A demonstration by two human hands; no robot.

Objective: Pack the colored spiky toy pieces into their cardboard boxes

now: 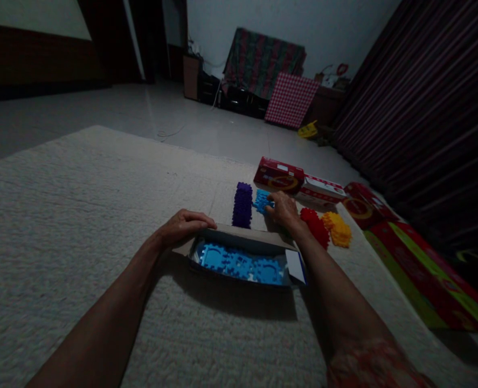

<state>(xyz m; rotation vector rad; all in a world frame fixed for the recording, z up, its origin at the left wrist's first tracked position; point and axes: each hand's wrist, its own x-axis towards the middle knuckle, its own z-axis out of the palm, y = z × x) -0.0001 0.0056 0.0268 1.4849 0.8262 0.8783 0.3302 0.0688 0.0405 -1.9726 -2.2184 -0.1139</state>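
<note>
An open cardboard box (239, 233) lies on the pale mat, with blue interlocking plastic tiles (242, 265) inside. My left hand (186, 225) grips the box's far left rim, fingers along the raised flap. Beyond the box, my right hand (282, 209) has its fingers on a small stack of blue interlocking tiles (262, 200). A long row of purple tiles (242, 205) stands just left of that stack. Red tiles (314, 226) and yellow tiles (337, 229) sit to the right of my right wrist. My right forearm passes over the box's right end.
Red boxes (279, 175) and a white-and-red box (323, 189) line the mat's far edge. A large red and green box (428, 275) lies along the right side. Striped curtains (420, 108) hang at right. Cloth-covered furniture (263, 64) stands against the far wall.
</note>
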